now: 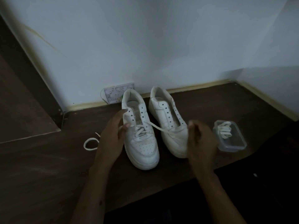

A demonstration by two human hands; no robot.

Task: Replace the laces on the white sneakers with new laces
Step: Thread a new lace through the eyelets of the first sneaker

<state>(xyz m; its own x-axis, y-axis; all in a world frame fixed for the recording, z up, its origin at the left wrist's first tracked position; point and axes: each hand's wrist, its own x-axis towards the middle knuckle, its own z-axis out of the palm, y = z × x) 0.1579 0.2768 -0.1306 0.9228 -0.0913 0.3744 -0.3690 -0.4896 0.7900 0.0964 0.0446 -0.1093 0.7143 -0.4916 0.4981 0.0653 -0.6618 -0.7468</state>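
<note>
Starting at my far left, one loose lace (90, 143) is lying curled on the dark wooden surface (40, 167), which I am reading as an old one already pulled out. My left hand (111, 139) is working beside the left sneaker (142, 143), with thumb and forefinger pinching one end of the lace (160, 128) at the lower eyelets. That lace is crossing only the bottom rows, and the upper eyelets are sitting bare, so I judge this shoe to be barely started or nearly stripped; I cannot tell which from here. The other end is stretching rightward over the toe of the right sneaker (171, 126), which is carrying no lace at all. My right hand (200, 143) is gripping that end, fingers curled around it, though blur is hiding the exact pinch. Furthest right, a clear plastic container (231, 143) is holding bundled laces (224, 130), probably the new ones, not yet in use. So most of the threading is waiting on both shoes.
</note>
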